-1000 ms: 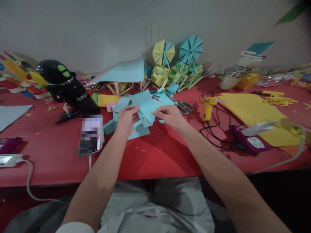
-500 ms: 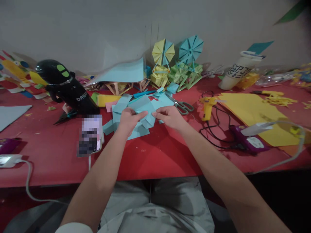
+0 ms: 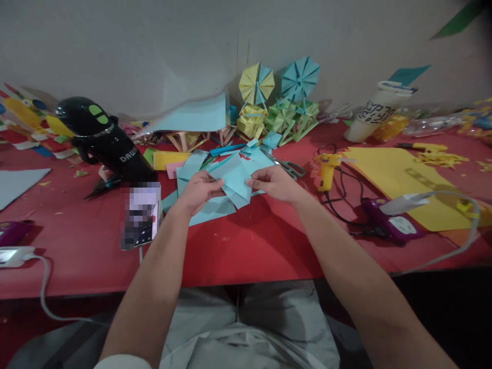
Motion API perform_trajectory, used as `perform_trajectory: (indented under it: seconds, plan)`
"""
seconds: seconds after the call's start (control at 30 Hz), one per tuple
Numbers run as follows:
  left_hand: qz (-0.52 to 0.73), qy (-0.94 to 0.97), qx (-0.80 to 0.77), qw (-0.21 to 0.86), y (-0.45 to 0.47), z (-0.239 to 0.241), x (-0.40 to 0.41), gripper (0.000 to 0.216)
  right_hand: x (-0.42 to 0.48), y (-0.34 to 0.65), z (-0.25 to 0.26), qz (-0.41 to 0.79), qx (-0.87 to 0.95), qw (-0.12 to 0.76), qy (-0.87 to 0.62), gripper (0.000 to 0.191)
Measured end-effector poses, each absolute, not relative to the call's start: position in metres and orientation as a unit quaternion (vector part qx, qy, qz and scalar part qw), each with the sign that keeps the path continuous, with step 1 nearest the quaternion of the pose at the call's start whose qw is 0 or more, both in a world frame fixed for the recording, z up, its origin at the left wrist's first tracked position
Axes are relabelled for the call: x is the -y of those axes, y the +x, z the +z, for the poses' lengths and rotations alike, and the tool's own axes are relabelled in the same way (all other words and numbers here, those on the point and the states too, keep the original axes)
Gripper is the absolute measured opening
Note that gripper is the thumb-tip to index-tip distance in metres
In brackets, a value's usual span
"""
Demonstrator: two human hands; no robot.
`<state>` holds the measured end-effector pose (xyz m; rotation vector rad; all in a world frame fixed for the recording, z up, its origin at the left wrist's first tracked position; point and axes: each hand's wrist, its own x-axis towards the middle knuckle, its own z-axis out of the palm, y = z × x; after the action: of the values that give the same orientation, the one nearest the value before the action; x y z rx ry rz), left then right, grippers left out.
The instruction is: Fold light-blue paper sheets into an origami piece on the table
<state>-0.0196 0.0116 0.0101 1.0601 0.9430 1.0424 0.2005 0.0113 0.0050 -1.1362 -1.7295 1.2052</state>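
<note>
Both my hands hold a light blue paper piece [image 3: 235, 177] just above a pile of light blue paper squares [image 3: 215, 205] on the red table [image 3: 249, 246]. My left hand [image 3: 198, 190] pinches the left edge of the piece with curled fingers. At its right edge my right hand [image 3: 273, 183] grips it between thumb and fingers. More blue paper lies spread behind the hands.
Scissors [image 3: 289, 166] and a yellow glue gun [image 3: 326, 169] lie right of my hands. A phone [image 3: 141, 215] and a black bottle [image 3: 102, 141] lie left. Folded paper fans [image 3: 279, 97] stand at the wall. Yellow sheets [image 3: 403, 179] and a purple power strip [image 3: 392, 223] sit at right.
My hands have drawn the blue piece a little nearer and turned it; the left fingers have shifted along its edge. The view has tipped slightly.
</note>
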Motion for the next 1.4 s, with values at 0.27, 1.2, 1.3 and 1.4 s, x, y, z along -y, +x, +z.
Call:
perform_trajectory:
  seconds: [0.27,1.2,1.3,1.4]
  plan:
    - [0.453,0.570,-0.451,0.517,-0.014,0.004,-0.008,0.025,-0.011,0.196,0.003,0.481,0.660,0.367,-0.446,0.042]
    - [0.433,0.354,-0.468,0.684,-0.011,0.014,-0.013,0.028,-0.017,0.188,-0.008,0.454,0.582,0.495,-0.459,0.040]
    - [0.422,0.415,-0.482,0.646,-0.009,0.006,-0.012,0.025,-0.016,0.187,-0.009,0.466,0.576,0.476,-0.473,0.046]
    - [0.397,0.458,-0.506,0.613,-0.008,-0.003,-0.012,0.024,-0.016,0.186,-0.011,0.466,0.570,0.462,-0.494,0.041]
